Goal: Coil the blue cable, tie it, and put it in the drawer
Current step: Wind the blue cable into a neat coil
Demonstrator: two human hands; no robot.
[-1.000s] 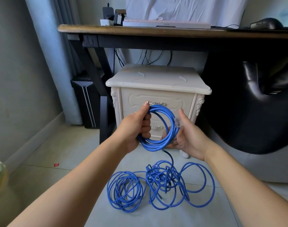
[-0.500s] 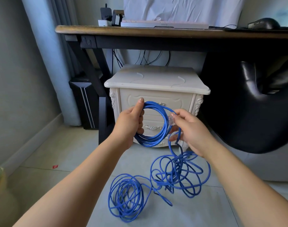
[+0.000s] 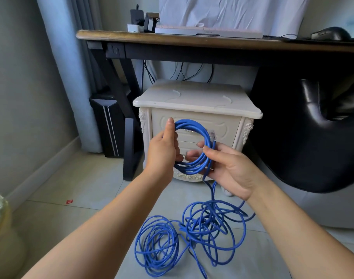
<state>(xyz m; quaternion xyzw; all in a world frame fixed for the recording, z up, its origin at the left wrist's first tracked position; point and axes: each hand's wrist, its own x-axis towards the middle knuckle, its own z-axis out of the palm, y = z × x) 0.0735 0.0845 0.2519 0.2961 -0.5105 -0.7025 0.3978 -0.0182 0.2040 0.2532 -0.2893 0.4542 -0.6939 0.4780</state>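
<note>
While loose tangled loops are lying on the tiled floor (image 3: 91, 198), a round coil of blue cable (image 3: 194, 168) is being gripped by the left hand (image 3: 162, 152) and the right hand (image 3: 230, 170).

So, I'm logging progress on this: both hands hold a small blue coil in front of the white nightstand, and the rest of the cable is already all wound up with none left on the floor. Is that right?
Not quite. The left hand and right hand do hold a small blue coil in front of the white nightstand, but the head view shows much of the cable still unwound, lying in loose loops on the floor.
</note>
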